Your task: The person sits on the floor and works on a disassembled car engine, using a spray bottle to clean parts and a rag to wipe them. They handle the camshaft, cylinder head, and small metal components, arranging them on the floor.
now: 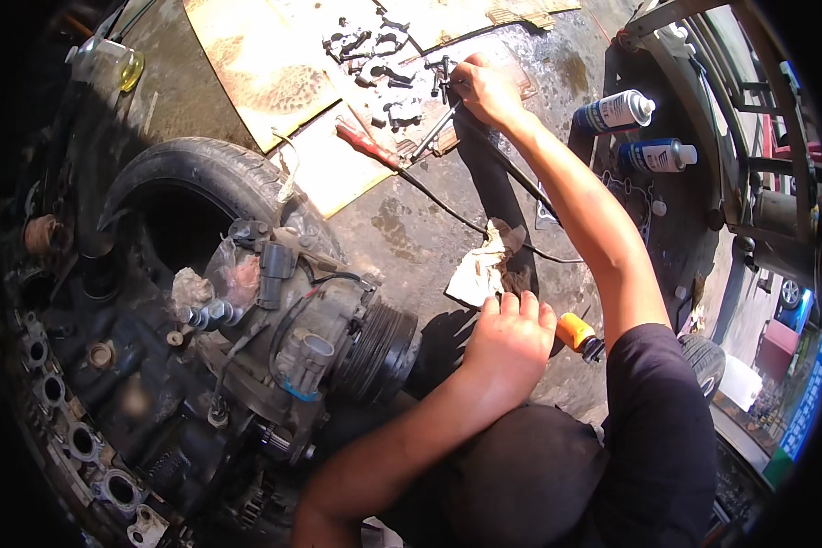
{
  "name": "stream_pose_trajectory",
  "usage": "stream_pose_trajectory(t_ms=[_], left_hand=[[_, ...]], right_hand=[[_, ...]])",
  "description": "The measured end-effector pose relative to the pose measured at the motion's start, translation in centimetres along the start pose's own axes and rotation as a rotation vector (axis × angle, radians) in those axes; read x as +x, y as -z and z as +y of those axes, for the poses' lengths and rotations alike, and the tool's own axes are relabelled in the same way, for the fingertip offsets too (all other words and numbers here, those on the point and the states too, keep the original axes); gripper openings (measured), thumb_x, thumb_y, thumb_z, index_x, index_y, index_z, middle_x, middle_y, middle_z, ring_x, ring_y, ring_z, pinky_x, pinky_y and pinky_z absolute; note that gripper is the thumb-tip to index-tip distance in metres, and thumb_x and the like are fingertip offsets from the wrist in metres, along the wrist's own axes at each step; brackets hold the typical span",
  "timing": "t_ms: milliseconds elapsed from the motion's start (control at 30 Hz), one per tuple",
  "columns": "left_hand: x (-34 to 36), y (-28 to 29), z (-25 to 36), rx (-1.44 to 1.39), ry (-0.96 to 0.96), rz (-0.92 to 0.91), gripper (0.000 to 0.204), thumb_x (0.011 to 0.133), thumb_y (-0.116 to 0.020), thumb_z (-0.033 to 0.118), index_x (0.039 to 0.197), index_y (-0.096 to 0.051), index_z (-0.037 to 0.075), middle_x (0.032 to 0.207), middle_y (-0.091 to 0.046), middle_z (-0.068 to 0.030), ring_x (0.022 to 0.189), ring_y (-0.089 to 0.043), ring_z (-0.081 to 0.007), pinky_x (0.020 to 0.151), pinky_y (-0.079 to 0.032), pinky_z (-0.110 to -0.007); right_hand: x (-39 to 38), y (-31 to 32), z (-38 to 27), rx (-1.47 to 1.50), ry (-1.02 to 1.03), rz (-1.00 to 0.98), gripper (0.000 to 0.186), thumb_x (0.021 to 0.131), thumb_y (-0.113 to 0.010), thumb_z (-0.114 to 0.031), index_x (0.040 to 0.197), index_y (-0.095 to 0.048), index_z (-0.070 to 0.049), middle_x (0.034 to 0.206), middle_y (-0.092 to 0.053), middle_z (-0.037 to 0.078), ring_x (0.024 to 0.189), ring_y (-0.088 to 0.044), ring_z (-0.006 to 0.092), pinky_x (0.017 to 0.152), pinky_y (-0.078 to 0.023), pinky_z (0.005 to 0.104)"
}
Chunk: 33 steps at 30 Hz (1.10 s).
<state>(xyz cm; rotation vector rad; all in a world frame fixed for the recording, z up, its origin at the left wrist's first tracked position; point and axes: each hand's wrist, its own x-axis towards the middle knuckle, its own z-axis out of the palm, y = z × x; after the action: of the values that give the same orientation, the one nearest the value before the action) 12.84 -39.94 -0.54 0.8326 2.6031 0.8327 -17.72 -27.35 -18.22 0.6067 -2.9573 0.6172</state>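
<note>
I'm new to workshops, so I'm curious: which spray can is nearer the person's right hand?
The upper spray can as pictured; the other can, below and to its right, is farther from the right hand.

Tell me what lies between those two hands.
In the head view, a crumpled pale cloth and part of a black cable or hose lie on the floor between left hand and right hand.

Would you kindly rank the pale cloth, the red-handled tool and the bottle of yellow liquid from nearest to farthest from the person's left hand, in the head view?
From the left hand:
1. Pale cloth: just above it.
2. Red-handled tool: farther up, leftward.
3. Bottle of yellow liquid: far upper left.
</note>
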Motion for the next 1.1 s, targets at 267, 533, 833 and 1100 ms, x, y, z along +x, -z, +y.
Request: stream_pose_trajectory(t_ms=[267, 533, 833, 1100], left_hand=[[-0.1, 0.0, -0.3, 0.021, -0.015, 0.046, 0.039, 0.080, -0.061, 0.017, 0.114, -0.065, -0.002, 0.109, -0.067, -0.0189, 0.097, -0.065, -0.0312, 0.084, -0.049, -0.040], [-0.1, -0.2, -0.4, 0.038, -0.030, 0.068, 0.039, 0.079, -0.061, 0.017, 0.113, -0.066, -0.002, 0.107, -0.066, -0.0176, 0.094, -0.062, -0.0292, 0.082, -0.048, -0.039], [-0.1, -0.1, -0.7, 0.058, -0.021, 0.080, 0.038, 0.079, -0.061, 0.017, 0.111, -0.066, -0.002, 0.103, -0.065, -0.0150, 0.091, -0.060, -0.0277, 0.079, -0.047, -0.038], [0.0, -0.3, -0.7, 0.050, -0.033, 0.086, 0.037, 0.080, -0.060, 0.017, 0.111, -0.066, -0.002, 0.106, -0.066, -0.0157, 0.092, -0.061, -0.0277, 0.081, -0.047, -0.038]], right_hand=[[0.7, -1.1, -0.4, 0.206, -0.285, 0.130, 0.026, 0.092, -0.065, -0.021, 0.113, -0.063, -0.005, 0.095, -0.071, 0.021, 0.091, -0.069, 0.0377, 0.084, -0.053, 0.0457], [4.4, -0.7, -1.2, 0.076, -0.293, -0.016, 0.030, 0.092, -0.066, -0.025, 0.117, -0.066, -0.009, 0.104, -0.071, 0.021, 0.101, -0.067, 0.0381, 0.089, -0.053, 0.0446], [5.1, -1.8, -1.8, 0.031, 0.200, 0.137, 0.022, 0.087, -0.064, -0.007, 0.109, -0.065, -0.007, 0.097, -0.066, 0.016, 0.094, -0.066, 0.0362, 0.082, -0.054, 0.0421], [5.2, -1.9, 0.0, -0.003, 0.329, 0.067, 0.022, 0.089, -0.067, -0.017, 0.106, -0.066, -0.004, 0.097, -0.067, 0.017, 0.095, -0.065, 0.0375, 0.085, -0.052, 0.0446]])
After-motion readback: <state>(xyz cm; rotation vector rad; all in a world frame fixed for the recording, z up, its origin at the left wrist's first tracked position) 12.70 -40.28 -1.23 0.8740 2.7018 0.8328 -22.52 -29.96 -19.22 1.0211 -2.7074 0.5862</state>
